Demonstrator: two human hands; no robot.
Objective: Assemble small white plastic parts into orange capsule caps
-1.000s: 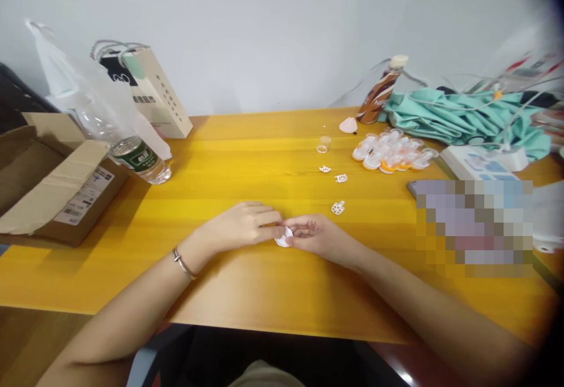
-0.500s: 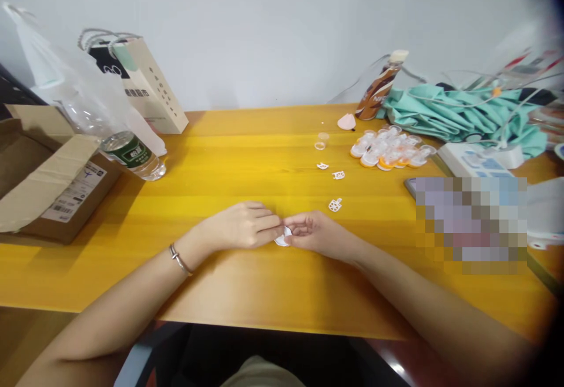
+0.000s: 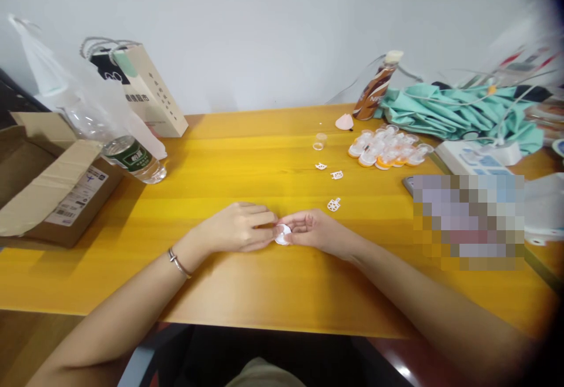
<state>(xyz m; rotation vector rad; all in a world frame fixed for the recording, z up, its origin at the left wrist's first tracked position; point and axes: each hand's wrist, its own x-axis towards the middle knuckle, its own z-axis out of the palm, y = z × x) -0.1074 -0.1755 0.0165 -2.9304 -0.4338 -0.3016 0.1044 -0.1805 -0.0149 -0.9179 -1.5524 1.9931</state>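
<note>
Between my hands is a small round white disc-shaped piece point(image 3: 282, 235), its flat face turned up toward me just above the table. My left hand point(image 3: 244, 226) is closed with its fingertips on the disc's left edge. From the other side, the thumb and fingers of my right hand point(image 3: 314, 233) pinch the same disc. Beyond my right hand lie small white cut-out plastic pieces, the nearest a rounded one point(image 3: 333, 204), with another point(image 3: 337, 175) and a smaller one point(image 3: 321, 166) farther back. Two clear rings or caps point(image 3: 319, 145) rest behind those.
A cluster of clear-and-orange plastic cases point(image 3: 388, 149) sits at the right, near a pink piece point(image 3: 344, 121), a brown drink bottle point(image 3: 378, 86) and green folded fabric point(image 3: 458, 114). Leftward are a cardboard box point(image 3: 83, 199), a water bottle point(image 3: 134, 159) and a paper bag point(image 3: 152, 96).
The white disc now shows more of its round face; before, fingers covered more of it. My left fingers have shifted slightly on its edge. The whole view has moved a little.
</note>
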